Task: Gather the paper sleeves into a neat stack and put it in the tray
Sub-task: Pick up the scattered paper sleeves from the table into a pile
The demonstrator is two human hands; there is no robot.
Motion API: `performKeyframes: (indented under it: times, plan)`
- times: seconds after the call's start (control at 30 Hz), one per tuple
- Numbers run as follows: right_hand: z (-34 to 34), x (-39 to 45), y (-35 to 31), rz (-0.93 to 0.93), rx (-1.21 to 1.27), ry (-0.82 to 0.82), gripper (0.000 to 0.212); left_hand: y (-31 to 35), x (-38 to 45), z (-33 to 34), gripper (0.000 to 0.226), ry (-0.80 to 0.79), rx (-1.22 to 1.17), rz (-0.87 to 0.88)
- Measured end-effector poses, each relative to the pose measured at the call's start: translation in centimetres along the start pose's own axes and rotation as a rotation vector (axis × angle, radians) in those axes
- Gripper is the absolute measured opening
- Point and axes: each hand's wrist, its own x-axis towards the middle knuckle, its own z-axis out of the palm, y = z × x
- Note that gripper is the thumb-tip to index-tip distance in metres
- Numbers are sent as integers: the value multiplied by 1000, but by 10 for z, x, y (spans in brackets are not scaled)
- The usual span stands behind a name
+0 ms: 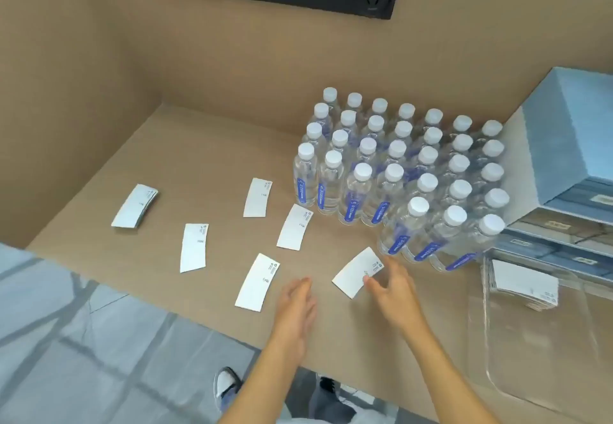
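Note:
Several white paper sleeves lie flat and scattered on the tan table. One sleeve (356, 271) lies by the bottles, and my right hand (391, 286) touches its near right edge with fingertips spread. My left hand (295, 304) hovers open just right of another sleeve (257, 282). Further sleeves lie at the middle left (193, 247), the centre (293, 227) and behind it (257, 197). A small pile of sleeves (134, 206) sits at the far left. A clear plastic tray (530, 357) at the right holds a stack of sleeves (522, 282) in its far corner.
A block of several capped water bottles (404, 171) stands at the back right, close to the nearest sleeve. A blue-grey drawer unit (570, 165) stands behind the tray. The table's front edge (166, 297) runs diagonally; floor and my shoes show below it.

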Motion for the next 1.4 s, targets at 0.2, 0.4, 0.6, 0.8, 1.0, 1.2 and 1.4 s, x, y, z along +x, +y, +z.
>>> performKeyframes:
  times: [0.2, 0.4, 0.6, 0.8, 1.0, 1.2, 1.4]
  plan:
    - [7, 19, 0, 26, -82, -28, 59, -12, 5, 30, 10, 76, -71, -85]
    - [11, 34, 2, 37, -180, 4, 55, -29, 12, 50, 9, 124, -69, -71]
    - [14, 38, 5, 53, -263, -4, 58, -35, 20, 63, 12, 154, -89, -48]
    - [15, 38, 5, 120, -222, -18, 54, -34, 24, 57, 10, 216, 11, -27]
    - [31, 33, -17, 78, -84, -117, 25, -26, 22, 29, 8, 325, 70, 34]
    - [69, 35, -66, -95, -110, -254, 11, -8, 20, -13, 15, 539, -42, 95]
    - [117, 42, -115, -245, -226, -420, 25, 12, 22, -54, 19, 708, -136, 121]
